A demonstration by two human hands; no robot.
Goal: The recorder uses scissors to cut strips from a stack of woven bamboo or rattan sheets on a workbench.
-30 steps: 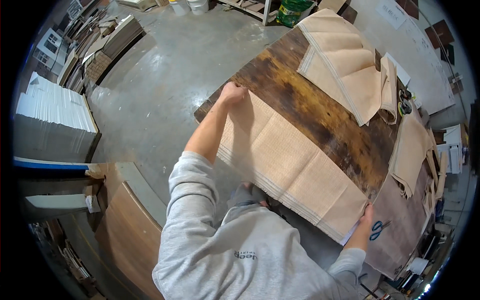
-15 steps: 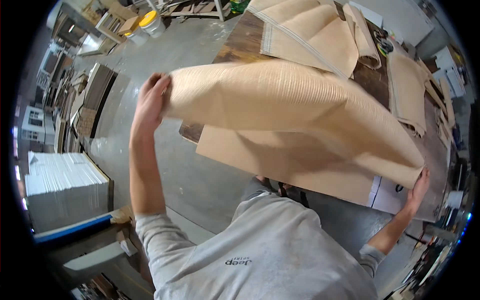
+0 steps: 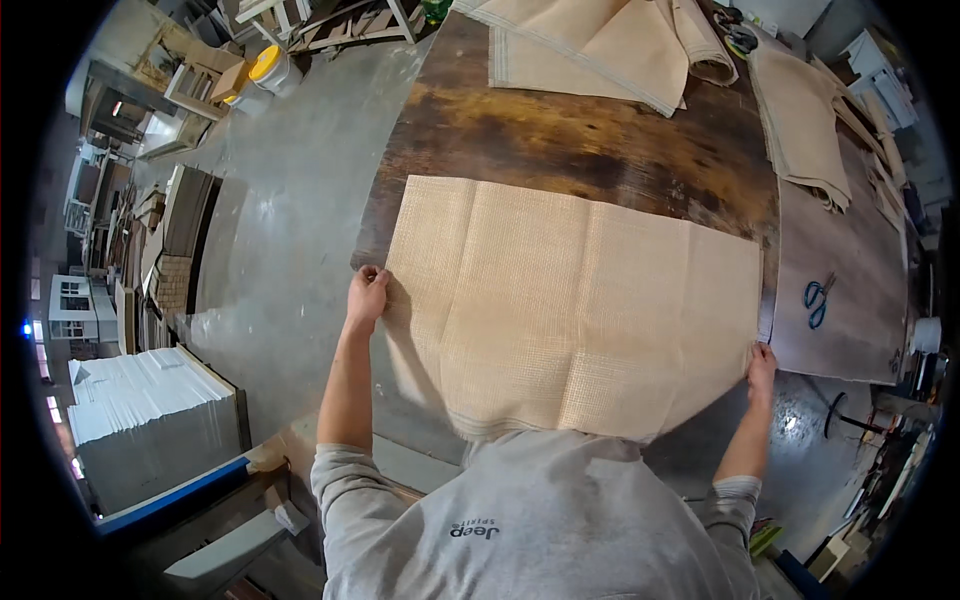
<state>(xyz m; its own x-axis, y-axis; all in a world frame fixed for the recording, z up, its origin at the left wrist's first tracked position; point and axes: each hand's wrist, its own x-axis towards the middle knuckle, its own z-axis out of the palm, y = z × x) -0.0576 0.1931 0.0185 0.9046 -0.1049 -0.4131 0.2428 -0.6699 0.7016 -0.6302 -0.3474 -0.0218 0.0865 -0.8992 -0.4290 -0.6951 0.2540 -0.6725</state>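
Observation:
A tan woven fabric sheet (image 3: pixel 570 290) lies spread over the near part of the brown wooden table (image 3: pixel 560 140), its near end hanging over the front edge toward my body. Pinched in my left hand (image 3: pixel 368 294) is the sheet's left edge, close to the table's corner. My right hand (image 3: pixel 762 366) grips its right edge near the front of the table. Several creases run across the cloth from far to near. The cardboard-coloured layer seen under it earlier is now covered.
Blue-handled scissors (image 3: pixel 819 302) lie on the grey surface to the right. More tan fabric (image 3: pixel 590 50) is heaped at the far end, with another folded piece (image 3: pixel 800 125) at far right. A stack of white-topped sheets (image 3: pixel 140 395) stands at left, and a yellow-lidded bucket (image 3: pixel 272 70) farther back.
The raised, billowing sheet has come down flat onto the table. Both hands have lowered and moved closer together, still on its edges. The scissors are now uncovered.

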